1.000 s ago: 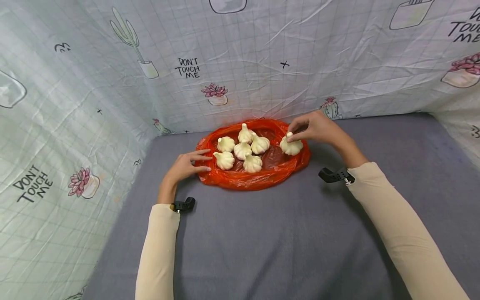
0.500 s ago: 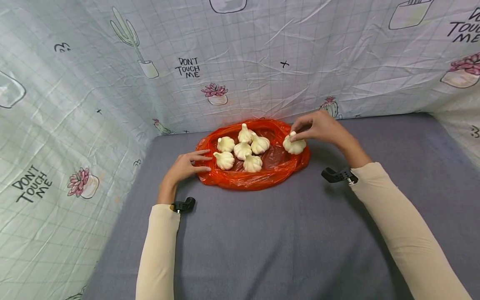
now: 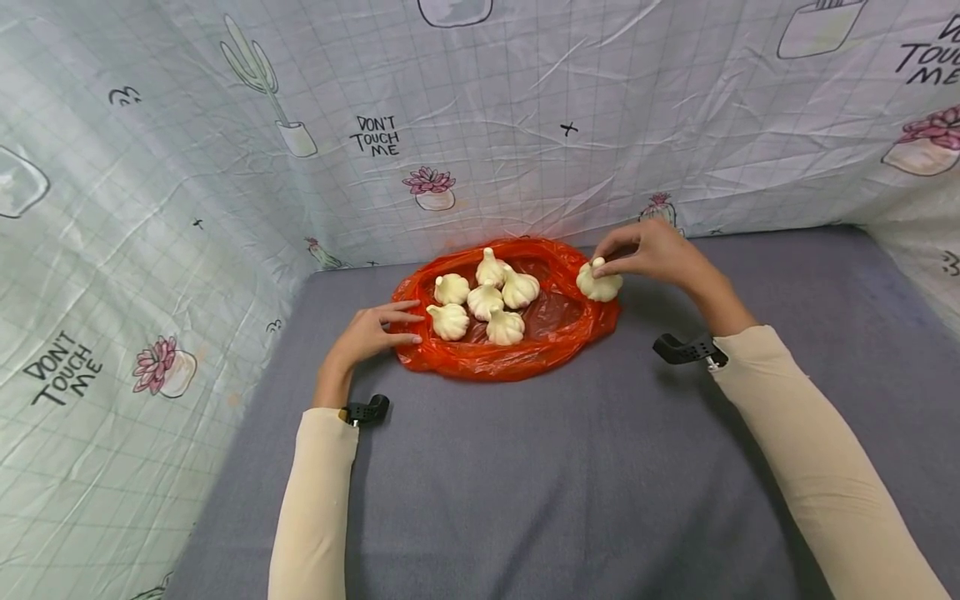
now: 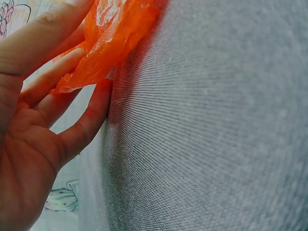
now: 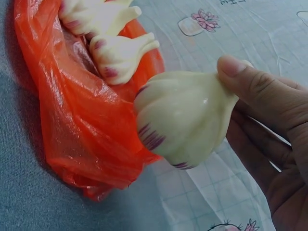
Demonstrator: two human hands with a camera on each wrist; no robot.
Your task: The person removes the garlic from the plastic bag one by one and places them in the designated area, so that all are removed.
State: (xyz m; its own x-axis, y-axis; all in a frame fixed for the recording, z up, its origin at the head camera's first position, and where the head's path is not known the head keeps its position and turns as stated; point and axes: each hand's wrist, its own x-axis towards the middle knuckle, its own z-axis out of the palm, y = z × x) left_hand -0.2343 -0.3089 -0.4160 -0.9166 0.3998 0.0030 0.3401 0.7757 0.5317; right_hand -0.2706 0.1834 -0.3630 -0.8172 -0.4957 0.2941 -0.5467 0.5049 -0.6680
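Looks like the carrying bit — right hand (image 3: 656, 252) pinching a garlic bulb (image 3: 600, 286) by the red bag (image 3: 491, 363), left hand (image 3: 367, 331) touching it, fingers relaxed — next probably needs a steady pinch.

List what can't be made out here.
Head: bag floor directly beneath the six bulbs, covered by them.
Head: whether the held bulb touches the bag; it covers the rim there.
Right wrist: rest of the uppermost bulb, cut off by the top edge.
Left wrist: one fingertip of the left hand, behind the bag.
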